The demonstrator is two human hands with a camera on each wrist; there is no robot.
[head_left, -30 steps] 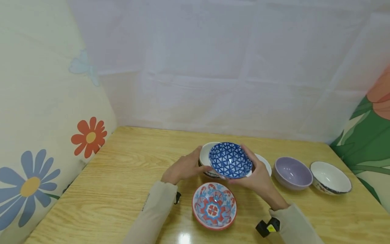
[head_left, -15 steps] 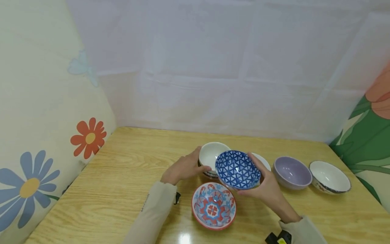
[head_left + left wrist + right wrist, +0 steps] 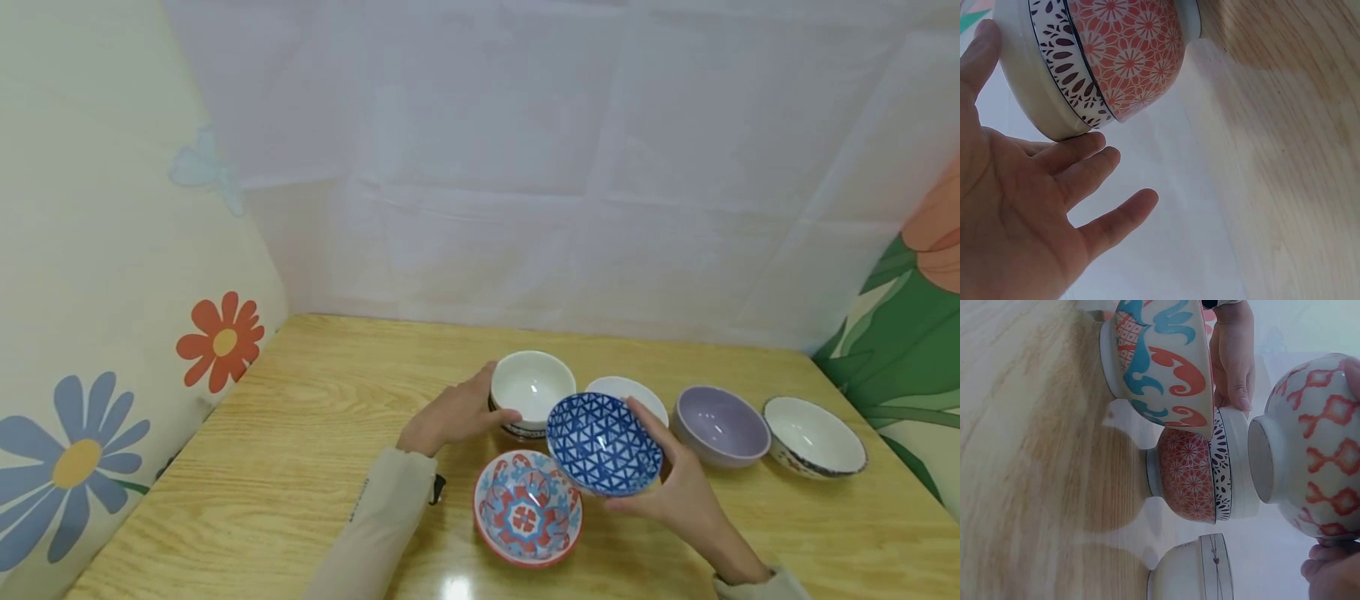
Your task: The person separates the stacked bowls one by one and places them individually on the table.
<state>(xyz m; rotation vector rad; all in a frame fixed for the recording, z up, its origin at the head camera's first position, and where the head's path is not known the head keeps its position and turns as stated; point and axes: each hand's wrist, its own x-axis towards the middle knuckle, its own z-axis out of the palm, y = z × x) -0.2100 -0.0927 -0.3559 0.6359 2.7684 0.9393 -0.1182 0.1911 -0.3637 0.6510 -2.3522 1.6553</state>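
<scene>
My right hand (image 3: 684, 492) grips a bowl (image 3: 604, 443) by its right side, tilted above the table. Its inside has a blue and white triangle pattern; its outside, in the right wrist view, is white with red motifs. My left hand (image 3: 459, 412) is spread at the left side of two nested bowls, extended fingers (image 3: 1088, 178) touching the upper one. That upper bowl (image 3: 532, 387) is white; the lower bowl (image 3: 1135, 50) has red flowers and a dark-patterned white band. A red-rimmed bowl (image 3: 527, 510) with red and blue decoration stands nearer, partly overlapped by the held bowl.
Behind the held bowl stands a white bowl (image 3: 626, 388). Farther right are a purple bowl (image 3: 722, 425) and a white bowl with a patterned outside (image 3: 813, 436). The wooden table (image 3: 322, 400) ends at a pale cloth backdrop (image 3: 480, 167).
My right hand has carried the blue-patterned bowl right and towards me, away from above the nested bowls, uncovering the white upper one. My left hand has stayed at the stack.
</scene>
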